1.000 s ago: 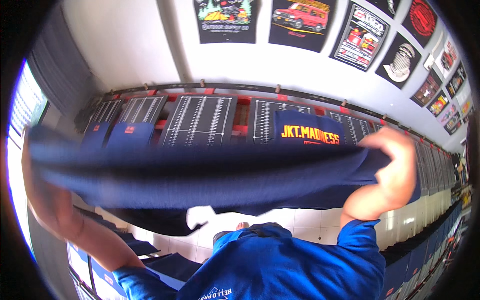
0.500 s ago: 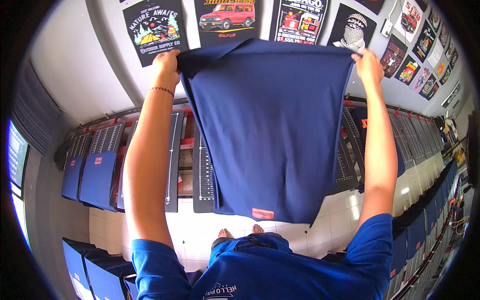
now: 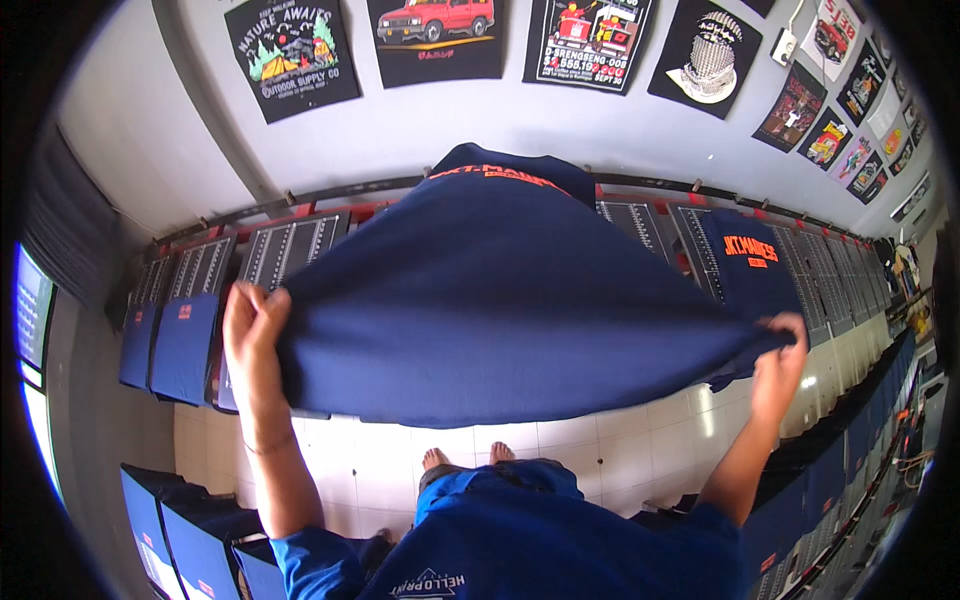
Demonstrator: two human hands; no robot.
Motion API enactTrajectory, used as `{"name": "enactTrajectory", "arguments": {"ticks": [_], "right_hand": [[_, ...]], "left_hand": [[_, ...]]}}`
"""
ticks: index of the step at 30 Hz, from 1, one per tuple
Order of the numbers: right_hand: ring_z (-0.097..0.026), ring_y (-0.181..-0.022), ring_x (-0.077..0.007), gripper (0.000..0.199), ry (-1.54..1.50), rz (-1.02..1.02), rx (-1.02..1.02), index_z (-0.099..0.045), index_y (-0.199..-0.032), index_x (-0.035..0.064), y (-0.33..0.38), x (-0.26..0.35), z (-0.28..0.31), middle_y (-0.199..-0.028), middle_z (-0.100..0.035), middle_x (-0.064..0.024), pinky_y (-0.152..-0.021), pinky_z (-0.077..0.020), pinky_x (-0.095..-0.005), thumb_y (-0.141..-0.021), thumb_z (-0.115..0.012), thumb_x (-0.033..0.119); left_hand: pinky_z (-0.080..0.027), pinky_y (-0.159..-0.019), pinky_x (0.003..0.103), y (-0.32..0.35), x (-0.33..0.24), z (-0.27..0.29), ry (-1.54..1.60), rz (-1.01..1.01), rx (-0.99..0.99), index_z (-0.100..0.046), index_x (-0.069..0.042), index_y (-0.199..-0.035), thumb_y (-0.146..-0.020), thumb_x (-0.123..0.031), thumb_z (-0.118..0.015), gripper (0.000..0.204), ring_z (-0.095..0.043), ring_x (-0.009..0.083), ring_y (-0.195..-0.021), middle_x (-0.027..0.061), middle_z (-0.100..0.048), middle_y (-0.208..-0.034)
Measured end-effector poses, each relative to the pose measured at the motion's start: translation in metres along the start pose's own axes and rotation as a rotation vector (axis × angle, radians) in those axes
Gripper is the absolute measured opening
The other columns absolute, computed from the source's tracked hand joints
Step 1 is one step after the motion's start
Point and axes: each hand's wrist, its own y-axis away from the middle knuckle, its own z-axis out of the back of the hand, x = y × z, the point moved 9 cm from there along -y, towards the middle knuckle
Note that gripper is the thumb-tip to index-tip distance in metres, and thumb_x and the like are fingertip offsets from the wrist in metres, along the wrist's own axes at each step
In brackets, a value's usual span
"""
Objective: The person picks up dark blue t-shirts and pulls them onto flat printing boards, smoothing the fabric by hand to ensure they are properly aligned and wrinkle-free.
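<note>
Cloth (image 3: 500, 290), navy, in both hands (image 3: 256, 322)

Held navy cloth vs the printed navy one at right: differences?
Pose: the held cloth is stretched between the left hand and right hand; the right-side cloth lies over a board.
Size in view: the held cloth spans far wider than the right-side cloth.
Shared: navy fabric, orange print.

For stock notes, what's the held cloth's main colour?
The cloth is navy blue, clearest in the head view.
</note>
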Motion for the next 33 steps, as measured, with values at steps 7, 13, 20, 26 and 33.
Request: {"name": "enactTrajectory", "arguments": {"ticks": [7, 13, 20, 26, 33], "right_hand": [[-0.054, -0.087, -0.0144, 0.017, -0.208, -0.336, 0.240, -0.051, -0.092, 0.0030, 0.137, -0.128, -0.049, -0.090, -0.058, -0.0076, -0.083, -0.0423, -0.0279, -0.078, -0.049, -0.006], [-0.051, -0.082, -0.0100, 0.025, -0.087, -0.567, 0.314, -0.056, -0.094, 0.0012, 0.242, -0.260, -0.064, -0.088, -0.055, -0.0029, -0.077, -0.0406, -0.0219, -0.072, -0.050, -0.009], [-0.048, -0.075, -0.0051, 0.026, -0.049, -0.671, 0.368, -0.058, -0.093, 0.0022, 0.278, -0.299, -0.063, -0.084, -0.055, 0.0006, -0.068, -0.0384, -0.0190, -0.072, -0.055, -0.012], [-0.050, -0.073, -0.0053, 0.027, -0.066, -0.753, 0.442, -0.060, -0.093, 0.0012, 0.293, -0.299, -0.052, -0.080, -0.056, 0.0012, -0.067, -0.0397, -0.0188, -0.072, -0.053, -0.014], [-0.054, -0.071, -0.0098, 0.024, 0.176, -0.740, 0.650, -0.063, -0.094, 0.0010, 0.312, -0.318, -0.063, -0.079, -0.060, -0.0022, -0.066, -0.0433, -0.0231, -0.072, -0.056, -0.007]], "left_hand": [[-0.034, -0.059, 0.020, 0.134, 0.167, 0.016, -0.174, 0.299, 0.006, -0.041, -0.008, -0.092, -0.084, 0.001, -0.060, 0.023, -0.039, 0.0045, -0.065, -0.0025, -0.044, -0.073], [-0.034, -0.056, 0.023, 0.231, 0.344, 0.020, -0.087, 0.718, 0.044, -0.052, -0.004, -0.107, -0.085, -0.012, -0.065, 0.026, -0.042, 0.0057, -0.062, -0.0030, -0.049, -0.069], [-0.029, -0.053, 0.024, 0.266, 0.398, 0.028, -0.216, 0.744, 0.228, -0.049, -0.008, -0.072, -0.086, -0.016, -0.065, 0.023, -0.036, 0.0044, -0.061, -0.0070, -0.040, -0.065], [-0.028, -0.054, 0.024, 0.281, 0.402, 0.044, -0.158, 0.690, 0.159, -0.048, -0.008, -0.071, -0.086, -0.013, -0.065, 0.023, -0.033, 0.0046, -0.062, -0.0072, -0.039, -0.066], [-0.040, -0.063, 0.037, 0.275, 0.404, 0.046, -0.574, 0.446, 0.287, -0.051, -0.002, -0.076, -0.080, -0.009, -0.063, 0.014, -0.049, 0.0205, -0.067, 0.0080, -0.051, -0.070]]}}
